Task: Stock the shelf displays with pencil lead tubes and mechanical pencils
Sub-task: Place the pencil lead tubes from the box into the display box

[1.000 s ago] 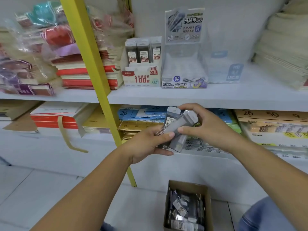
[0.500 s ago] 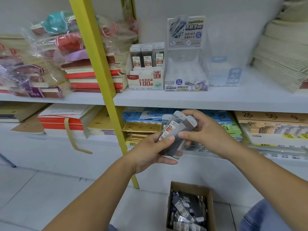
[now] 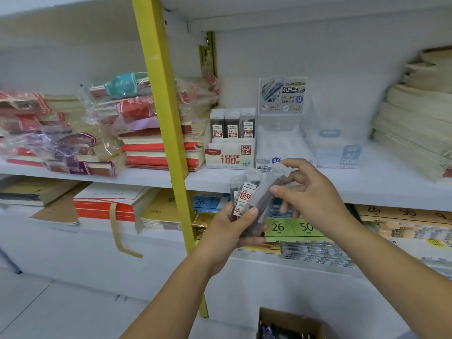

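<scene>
The white display box (image 3: 230,156) reads "HB 0.5" and "100". The held lead tube (image 3: 245,198) is labelled "0.5". A card (image 3: 282,95) on the clear stand reads "不脏手铅芯". A clear box (image 3: 349,152) shows "HB 0.7". On the lower shelf, a blue label (image 3: 203,201) reads "26", a green label (image 3: 291,227) "26" and "50", and a tan pack (image 3: 406,212) "26 50 9".

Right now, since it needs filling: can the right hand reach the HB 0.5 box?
Probably yes: the right hand, pinching a tube, is close to the HB 0.5 box, nothing between.
</scene>
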`<state>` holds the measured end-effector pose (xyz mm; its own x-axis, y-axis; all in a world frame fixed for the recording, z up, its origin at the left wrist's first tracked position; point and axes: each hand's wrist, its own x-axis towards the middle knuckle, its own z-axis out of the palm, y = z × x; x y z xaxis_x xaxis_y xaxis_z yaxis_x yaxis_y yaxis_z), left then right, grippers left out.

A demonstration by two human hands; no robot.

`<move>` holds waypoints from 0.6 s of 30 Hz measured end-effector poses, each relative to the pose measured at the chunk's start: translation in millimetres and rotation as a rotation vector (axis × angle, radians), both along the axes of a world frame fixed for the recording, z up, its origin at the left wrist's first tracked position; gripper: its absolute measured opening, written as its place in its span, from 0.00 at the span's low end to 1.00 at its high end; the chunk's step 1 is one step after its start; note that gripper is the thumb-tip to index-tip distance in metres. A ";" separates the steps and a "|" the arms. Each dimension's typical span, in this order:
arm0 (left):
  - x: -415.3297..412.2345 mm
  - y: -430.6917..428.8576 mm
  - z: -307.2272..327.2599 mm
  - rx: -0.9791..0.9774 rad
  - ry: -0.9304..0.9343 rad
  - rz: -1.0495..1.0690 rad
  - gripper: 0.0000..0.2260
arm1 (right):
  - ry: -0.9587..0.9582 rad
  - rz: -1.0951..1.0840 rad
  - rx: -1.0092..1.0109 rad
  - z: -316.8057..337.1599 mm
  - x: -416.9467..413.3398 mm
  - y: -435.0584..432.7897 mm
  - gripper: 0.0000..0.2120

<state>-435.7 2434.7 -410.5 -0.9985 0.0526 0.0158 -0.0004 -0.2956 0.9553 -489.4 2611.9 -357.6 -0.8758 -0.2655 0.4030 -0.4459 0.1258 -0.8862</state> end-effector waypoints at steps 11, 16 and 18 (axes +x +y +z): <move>-18.7 -21.1 34.5 0.080 0.199 0.180 0.11 | 0.022 0.082 -0.064 59.5 -15.7 -36.1 0.17; -28.6 -26.4 45.1 0.111 0.243 0.260 0.10 | 0.038 0.103 -0.058 81.1 -28.3 -45.7 0.16; -32.0 -30.6 49.0 0.101 0.242 0.316 0.11 | 0.047 0.067 -0.037 92.4 -37.2 -46.9 0.09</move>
<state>-467.7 2404.2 -361.5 -0.9319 -0.2702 0.2420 0.3270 -0.3372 0.8828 -526.6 2565.0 -265.2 -0.8364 -0.3068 0.4543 -0.4937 0.0616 -0.8674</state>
